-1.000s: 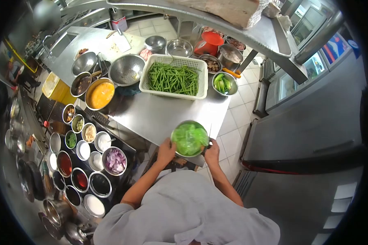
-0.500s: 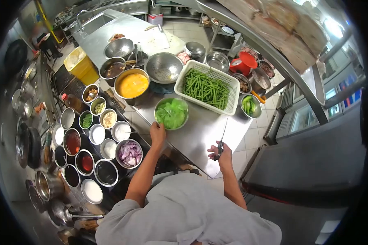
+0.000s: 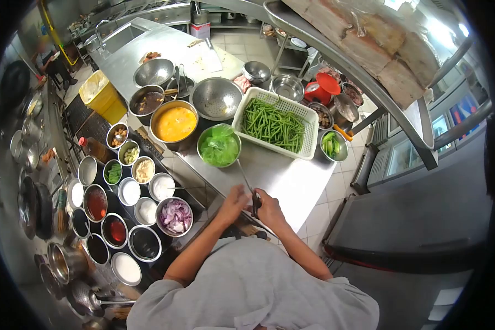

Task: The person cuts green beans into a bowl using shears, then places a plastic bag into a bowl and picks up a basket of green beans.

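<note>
My right hand is closed on the dark handle of a pair of scissors, whose long blade points up and left toward a steel bowl. That bowl holds a bright green plastic bag. Close beside the scissors is my left hand, slightly blurred, with its fingers apart and nothing seen in it. Behind the bowl, a white basket holds green beans. A pot of yellow-orange liquid stands to the left of the bag's bowl.
Several containers of sauces and seasonings stand at left, with a bowl of sliced onions nearest me. A metal shelf with wrapped blocks overhangs the upper right. A bowl of green vegetables sits near the right edge. Another person is far left.
My left hand has let go of the bowl with the green bag and come back toward me. My right hand has moved left with the scissors, so both hands are now close together.
</note>
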Motion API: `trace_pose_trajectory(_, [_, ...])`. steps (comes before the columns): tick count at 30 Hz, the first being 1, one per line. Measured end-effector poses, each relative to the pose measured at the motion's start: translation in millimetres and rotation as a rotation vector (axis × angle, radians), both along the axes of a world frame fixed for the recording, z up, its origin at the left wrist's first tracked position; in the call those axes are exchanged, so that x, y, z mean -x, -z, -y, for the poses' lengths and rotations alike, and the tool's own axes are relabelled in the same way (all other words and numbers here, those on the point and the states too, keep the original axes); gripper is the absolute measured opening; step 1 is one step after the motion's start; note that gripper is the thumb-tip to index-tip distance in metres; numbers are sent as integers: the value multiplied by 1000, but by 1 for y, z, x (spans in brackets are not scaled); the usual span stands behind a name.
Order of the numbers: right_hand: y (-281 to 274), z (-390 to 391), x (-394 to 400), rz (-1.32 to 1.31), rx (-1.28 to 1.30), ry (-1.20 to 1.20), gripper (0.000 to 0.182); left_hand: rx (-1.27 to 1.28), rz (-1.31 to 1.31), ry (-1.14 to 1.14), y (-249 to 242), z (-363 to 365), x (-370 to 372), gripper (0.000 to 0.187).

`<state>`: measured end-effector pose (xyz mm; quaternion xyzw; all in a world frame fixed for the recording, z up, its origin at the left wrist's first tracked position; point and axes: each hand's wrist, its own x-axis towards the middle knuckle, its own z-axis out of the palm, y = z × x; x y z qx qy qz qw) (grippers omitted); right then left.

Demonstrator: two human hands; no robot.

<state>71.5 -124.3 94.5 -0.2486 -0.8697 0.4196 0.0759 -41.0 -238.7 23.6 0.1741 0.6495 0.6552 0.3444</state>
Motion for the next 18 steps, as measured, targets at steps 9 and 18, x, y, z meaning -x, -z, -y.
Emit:
trace_pose_trajectory(9, [-5, 16, 8, 228, 44, -166, 73, 22, -129, 179, -14, 10, 1, 35])
trace_pose_trajectory(18, [-33, 13, 14, -457, -64, 160, 45, -218, 284, -77, -41, -24, 132, 39])
